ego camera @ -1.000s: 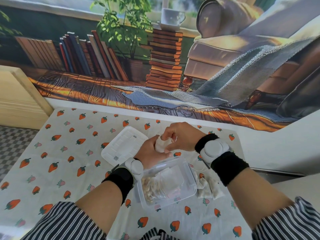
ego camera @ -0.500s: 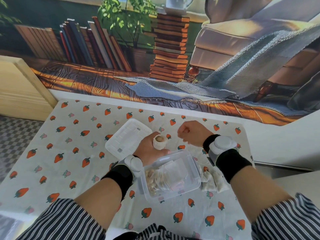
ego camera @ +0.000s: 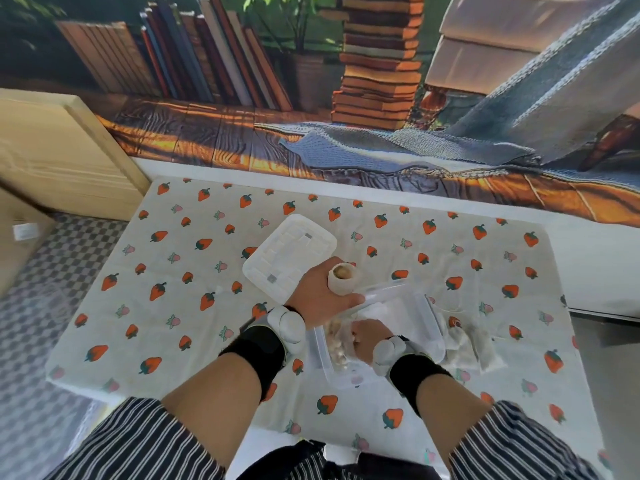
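My left hand (ego camera: 320, 296) holds a small white pouch (ego camera: 341, 279) upright, its open top showing something brown inside. It hovers above the far left corner of a clear plastic box (ego camera: 429, 318) on the table. My right hand (ego camera: 367, 339) reaches down into the box, fingers curled among pale, nut-like pieces (ego camera: 337, 344) at the box's left end. Whether those fingers hold any piece is hidden.
The box's white lid (ego camera: 289, 259) lies upside down on the strawberry-print tablecloth (ego camera: 166, 271), just left of my left hand. Small filled white bags (ego camera: 471, 348) lie right of the box. A wooden board (ego camera: 65, 150) stands beside the table's far left corner.
My right hand has left the pouch and dropped from above the box into it. My left hand stays in place with the pouch. The camera has tilted further down.
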`<state>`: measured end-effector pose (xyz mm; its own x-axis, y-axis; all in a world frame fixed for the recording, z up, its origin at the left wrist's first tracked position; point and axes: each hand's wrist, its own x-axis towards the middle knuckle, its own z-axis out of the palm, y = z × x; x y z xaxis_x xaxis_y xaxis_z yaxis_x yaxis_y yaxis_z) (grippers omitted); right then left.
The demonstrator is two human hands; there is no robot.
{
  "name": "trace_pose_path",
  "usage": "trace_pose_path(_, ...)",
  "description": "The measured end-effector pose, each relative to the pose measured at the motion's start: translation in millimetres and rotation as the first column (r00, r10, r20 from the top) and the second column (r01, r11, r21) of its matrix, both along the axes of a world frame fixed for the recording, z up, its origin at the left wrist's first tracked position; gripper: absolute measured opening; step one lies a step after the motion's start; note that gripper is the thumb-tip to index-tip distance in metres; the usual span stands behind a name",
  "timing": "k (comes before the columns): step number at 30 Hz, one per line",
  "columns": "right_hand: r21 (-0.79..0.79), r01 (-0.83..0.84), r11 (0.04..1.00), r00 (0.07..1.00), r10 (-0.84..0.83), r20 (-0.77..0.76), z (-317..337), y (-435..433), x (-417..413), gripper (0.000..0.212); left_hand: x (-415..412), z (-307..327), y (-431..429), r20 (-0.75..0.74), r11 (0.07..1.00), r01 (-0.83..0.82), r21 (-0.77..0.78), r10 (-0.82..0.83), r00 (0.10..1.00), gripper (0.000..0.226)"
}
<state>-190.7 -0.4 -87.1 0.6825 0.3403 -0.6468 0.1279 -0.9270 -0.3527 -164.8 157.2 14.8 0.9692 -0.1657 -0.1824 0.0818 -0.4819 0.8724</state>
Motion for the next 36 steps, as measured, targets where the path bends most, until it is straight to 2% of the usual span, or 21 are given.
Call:
trace_pose_path(2, 0.018, 0.016, 1.000, 0.999, -0.016, 0.032, -6.2, 2.4, 2.0, 0.019, -0.5, -2.0, 1.4, -0.001, 1.000, 0.010, -0.020, -0.010, 1.000, 0.039)
trace_pose_path(4, -0.011, 0.027, 1.000, 1.000, -0.027, -0.002, -7.4, 3.3, 3.0, 0.018, -1.9, -3.1, 0.2, 0.000, 0.999, 0.026, -0.019, -0.026, 1.000, 0.038)
trace_pose_path(9, -0.047, 0.121, 0.991, 0.992, -0.123, -0.027, -1.1, -1.6, 3.3, 0.035, -6.1, -7.2, -0.2, -0.019, 0.997, 0.050, -0.061, -0.052, 0.998, 0.040)
trace_pose_path(12, -0.074, 0.087, 0.994, 0.996, -0.088, -0.013, 4.7, -9.9, 3.7, 0.036, -8.2, -7.4, 0.4, -0.026, 0.997, 0.043, -0.068, -0.045, 0.999, 0.040)
trace_pose_path(16, -0.050, 0.133, 0.990, 0.991, -0.134, -0.021, 15.3, -20.6, 9.3, 0.018, -9.5, -4.4, -2.1, -0.046, 0.997, 0.037, -0.073, -0.040, 0.998, 0.038)
trace_pose_path(21, -0.023, 0.145, 0.989, 0.985, -0.147, -0.089, 49.8, -32.1, 20.4, 0.012, -9.7, 0.1, -1.8, -0.061, 0.999, 0.025, -0.040, -0.027, 0.998, 0.033)
trace_pose_path(23, 0.040, 0.226, 0.973, 0.972, -0.223, -0.073, 65.9, -41.8, 27.2, 0.010, -9.2, 2.5, -2.0, -0.066, 0.999, 0.022, -0.033, -0.025, 0.998, 0.032)
trace_pose_path(27, 0.283, 0.379, 0.881, 0.920, -0.393, -0.008, 115.7, -62.4, 51.4, 0.008, -5.5, 6.7, -5.9, -0.054, 1.000, 0.016, -0.026, -0.017, 0.998, 0.033)
trace_pose_path(30, 0.464, 0.417, 0.781, 0.881, -0.474, 0.006, 165.1, -65.0, 71.2, 0.019, -3.1, 8.0, -9.7, -0.055, 1.000, 0.000, -0.026, -0.001, 0.999, 0.035)
trace_pose_path(33, 0.606, 0.375, 0.701, 0.902, -0.427, -0.064, 221.5, -55.7, 80.0, 0.021, 1.7, 11.0, -16.6, -0.069, 0.999, 0.005, -0.036, -0.007, 0.998, 0.033)
trace_pose_path(34, 0.615, 0.337, 0.713, 0.921, -0.385, -0.059, 236.1, -51.6, 81.4, 0.020, 4.1, 12.1, -19.0, -0.069, 0.999, 0.010, -0.038, -0.013, 0.998, 0.033)
trace_pose_path(36, 0.563, 0.226, 0.795, 0.960, -0.280, 0.012, 254.1, -41.5, 81.9, 0.018, 8.2, 15.7, -23.1, -0.079, 0.998, 0.027, -0.062, -0.031, 0.996, 0.035)
